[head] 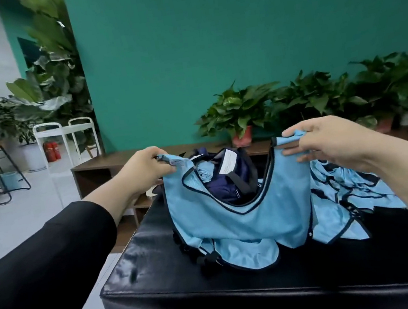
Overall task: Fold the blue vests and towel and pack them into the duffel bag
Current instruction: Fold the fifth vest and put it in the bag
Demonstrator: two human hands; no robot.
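My left hand (144, 170) and right hand (328, 143) each pinch one shoulder strap of one blue vest (244, 217), holding it up over the black bench (192, 296). Behind it at twelve o'clock sits one navy duffel bag (224, 180), open, with one folded blue piece (204, 172) inside. At three o'clock lies a crumpled heap of vests (346, 194); I cannot count them.
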